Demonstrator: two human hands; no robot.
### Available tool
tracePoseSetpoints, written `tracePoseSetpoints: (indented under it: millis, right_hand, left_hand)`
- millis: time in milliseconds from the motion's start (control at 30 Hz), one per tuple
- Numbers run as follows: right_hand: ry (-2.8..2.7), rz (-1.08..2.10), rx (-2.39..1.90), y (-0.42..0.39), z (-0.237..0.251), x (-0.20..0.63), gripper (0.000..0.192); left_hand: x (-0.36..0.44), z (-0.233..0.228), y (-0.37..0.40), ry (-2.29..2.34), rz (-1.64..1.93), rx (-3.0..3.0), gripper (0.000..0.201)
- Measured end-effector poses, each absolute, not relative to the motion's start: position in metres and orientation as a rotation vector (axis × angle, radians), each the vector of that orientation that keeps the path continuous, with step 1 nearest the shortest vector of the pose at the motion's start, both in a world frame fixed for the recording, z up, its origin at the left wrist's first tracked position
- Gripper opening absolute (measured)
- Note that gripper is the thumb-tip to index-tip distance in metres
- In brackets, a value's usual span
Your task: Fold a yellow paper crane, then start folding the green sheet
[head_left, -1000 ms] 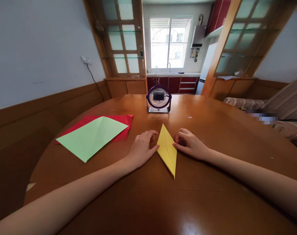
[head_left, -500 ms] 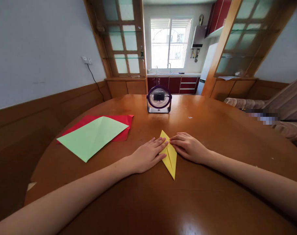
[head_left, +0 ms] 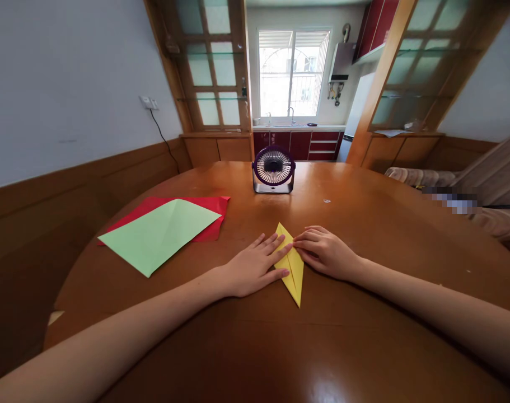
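A folded yellow paper (head_left: 295,271) in a long diamond shape lies on the table, its lower point toward me and a seam running down its middle. My left hand (head_left: 255,267) rests flat over its left side with the fingers spread, covering part of that edge. At the right corner, my right hand (head_left: 325,253) has its fingers drawn together in a pinch on the paper's edge. The fingertips hide exactly how much paper sits between them.
Left of my hands, a light green sheet (head_left: 160,235) lies over a red sheet (head_left: 215,229). A small purple fan (head_left: 274,169) stands farther back on the brown wooden table (head_left: 255,358). A small pale scrap (head_left: 326,201) lies right of the fan.
The fingers of my left hand have spread wider and shifted slightly on the paper. My right hand and the yellow paper stay nearly in place.
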State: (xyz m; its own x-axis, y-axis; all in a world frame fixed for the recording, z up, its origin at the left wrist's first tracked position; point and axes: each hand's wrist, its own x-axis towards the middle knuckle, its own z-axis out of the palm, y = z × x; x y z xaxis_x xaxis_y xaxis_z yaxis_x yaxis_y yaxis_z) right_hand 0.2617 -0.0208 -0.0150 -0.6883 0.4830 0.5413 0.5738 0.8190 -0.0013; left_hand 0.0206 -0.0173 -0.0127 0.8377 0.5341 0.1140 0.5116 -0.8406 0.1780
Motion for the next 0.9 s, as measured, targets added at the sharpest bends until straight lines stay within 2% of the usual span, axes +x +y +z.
tracePoseSetpoints:
  millis: [267, 500, 767, 900]
  right_hand:
    - [-2.472, -0.16, -0.708, -0.021, -0.012, 0.264, 0.018]
    - [-2.538, -0.02, -0.608, -0.016, -0.011, 0.273, 0.02]
    - [-2.656, -0.032, -0.527, -0.014, -0.007, 0.277, 0.03]
    - [-2.702, -0.011, -0.602, -0.016, -0.004, 0.277, 0.029]
  left_hand:
    - [0.022, -0.01, -0.019, 0.88, 0.141, 2.864, 0.066]
    - [0.019, -0.015, -0.021, 0.861, 0.177, 2.899, 0.07]
    - [0.02, -0.01, -0.027, 0.906, 0.161, 2.883, 0.075]
    - [0.022, -0.009, -0.028, 0.925, 0.23, 2.907, 0.073]
